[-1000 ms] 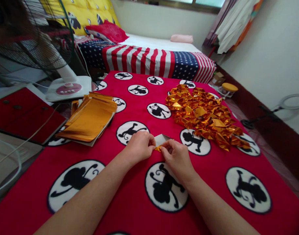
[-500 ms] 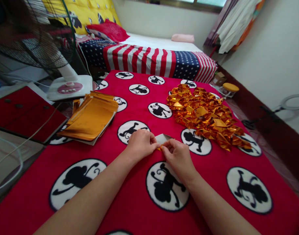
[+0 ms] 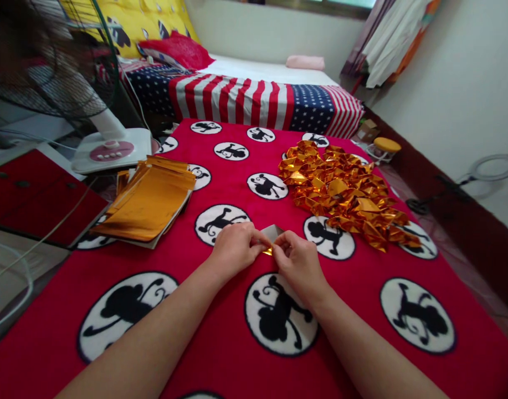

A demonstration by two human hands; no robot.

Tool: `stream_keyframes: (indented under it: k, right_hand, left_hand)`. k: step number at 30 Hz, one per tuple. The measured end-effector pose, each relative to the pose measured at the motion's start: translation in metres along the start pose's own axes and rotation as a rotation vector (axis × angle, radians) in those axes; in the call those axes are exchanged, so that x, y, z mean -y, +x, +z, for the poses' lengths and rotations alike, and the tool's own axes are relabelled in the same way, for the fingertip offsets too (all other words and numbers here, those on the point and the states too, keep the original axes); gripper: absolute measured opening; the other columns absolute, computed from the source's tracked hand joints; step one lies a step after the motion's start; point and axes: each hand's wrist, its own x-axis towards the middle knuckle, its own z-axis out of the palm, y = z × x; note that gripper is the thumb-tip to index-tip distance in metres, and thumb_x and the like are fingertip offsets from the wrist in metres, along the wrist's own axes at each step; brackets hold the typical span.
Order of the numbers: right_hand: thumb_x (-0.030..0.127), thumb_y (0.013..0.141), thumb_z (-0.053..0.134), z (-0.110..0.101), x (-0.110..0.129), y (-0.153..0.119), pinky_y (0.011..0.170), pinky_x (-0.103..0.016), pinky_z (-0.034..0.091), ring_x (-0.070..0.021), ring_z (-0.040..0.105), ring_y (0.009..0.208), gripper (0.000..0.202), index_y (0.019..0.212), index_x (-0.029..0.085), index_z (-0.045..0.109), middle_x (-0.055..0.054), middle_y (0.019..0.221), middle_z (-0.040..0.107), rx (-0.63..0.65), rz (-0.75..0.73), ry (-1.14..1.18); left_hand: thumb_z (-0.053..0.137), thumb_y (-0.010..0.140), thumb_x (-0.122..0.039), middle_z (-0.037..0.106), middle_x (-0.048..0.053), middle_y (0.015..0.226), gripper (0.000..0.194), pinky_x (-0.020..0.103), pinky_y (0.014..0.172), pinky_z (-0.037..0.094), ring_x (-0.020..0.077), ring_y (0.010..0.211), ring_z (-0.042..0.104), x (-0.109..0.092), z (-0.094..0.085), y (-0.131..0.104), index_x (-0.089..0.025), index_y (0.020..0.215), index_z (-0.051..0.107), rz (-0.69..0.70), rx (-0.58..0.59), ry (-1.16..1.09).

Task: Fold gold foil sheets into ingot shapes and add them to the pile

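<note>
A small sheet of foil paper (image 3: 272,231), grey-white on one side and gold on the other, lies between my hands at the middle of the red cloth (image 3: 220,343). My left hand (image 3: 236,244) pinches its left part, fingers closed. From the other side my right hand (image 3: 298,259) grips it, thumb and forefinger pressed together. A partly folded gold edge shows between the fingertips, which nearly touch. To the left rests a stack of flat gold sheets (image 3: 148,199). Many folded gold foil pieces (image 3: 340,191) form a heap at the right.
A fan (image 3: 112,147) stands at the back left beside a red panel (image 3: 41,194). Beyond the cloth is a bed with a striped and starred cover (image 3: 237,102). A yellow stool (image 3: 387,145) is on the floor at the right.
The whole view has shifted slightly, so most things appear a little further left. My fingertips have come closer together on the foil paper, and more of the gold edge shows.
</note>
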Motion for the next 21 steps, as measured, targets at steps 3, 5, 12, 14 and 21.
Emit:
stream_keyframes:
  k: [3,5,12,14,21]
  right_hand:
    - [0.019,0.083,0.056,-0.008,0.001,-0.001,0.045,-0.022,0.038,-0.0115,0.054,0.046,0.008,0.075,0.02,0.057,0.002,0.059,0.06,-0.013,0.068,0.156]
    - [0.021,0.084,0.057,-0.015,0.001,-0.004,0.046,-0.022,0.039,-0.0116,0.054,0.047,0.007,0.077,0.02,0.057,0.002,0.061,0.06,-0.05,0.064,0.173]
    - [0.018,0.089,0.054,-0.028,-0.01,-0.029,0.057,-0.023,0.041,-0.0121,0.056,0.063,0.012,0.089,0.018,0.066,-0.004,0.081,0.063,-0.024,-0.239,-0.188]
    - [0.017,0.092,0.051,-0.029,-0.014,-0.035,0.059,-0.022,0.041,-0.0117,0.057,0.065,0.02,0.102,0.018,0.068,-0.004,0.085,0.063,-0.038,-0.302,-0.272]
    - [0.016,0.093,0.049,-0.03,-0.014,-0.041,0.052,-0.023,0.033,-0.0109,0.056,0.062,0.034,0.121,0.026,0.067,-0.004,0.086,0.063,0.028,-0.438,-0.584]
  left_hand:
    - [0.062,0.081,-0.03,0.065,0.0,0.078,0.021,0.026,0.063,0.036,0.0162,0.076,0.059,0.0,0.001,0.001,-0.039,0.093,0.077,0.001,0.009,0.009]
    - [0.062,0.081,-0.031,0.065,0.0,0.078,0.02,0.027,0.063,0.036,0.0169,0.077,0.06,-0.001,0.0,0.001,-0.039,0.092,0.077,-0.005,0.012,0.01]
    - [0.062,0.081,-0.033,0.065,0.001,0.078,0.02,0.028,0.064,0.036,0.0181,0.077,0.06,0.001,0.001,0.001,-0.04,0.092,0.077,0.011,0.003,0.033]
    - [0.061,0.081,-0.033,0.065,0.001,0.078,0.02,0.028,0.063,0.035,0.0181,0.076,0.06,0.001,0.002,0.001,-0.039,0.092,0.078,0.014,0.0,0.035]
    - [0.059,0.081,-0.03,0.066,0.002,0.079,0.023,0.028,0.063,0.036,0.0181,0.076,0.061,-0.001,0.001,0.002,-0.039,0.092,0.078,0.0,0.01,0.041]
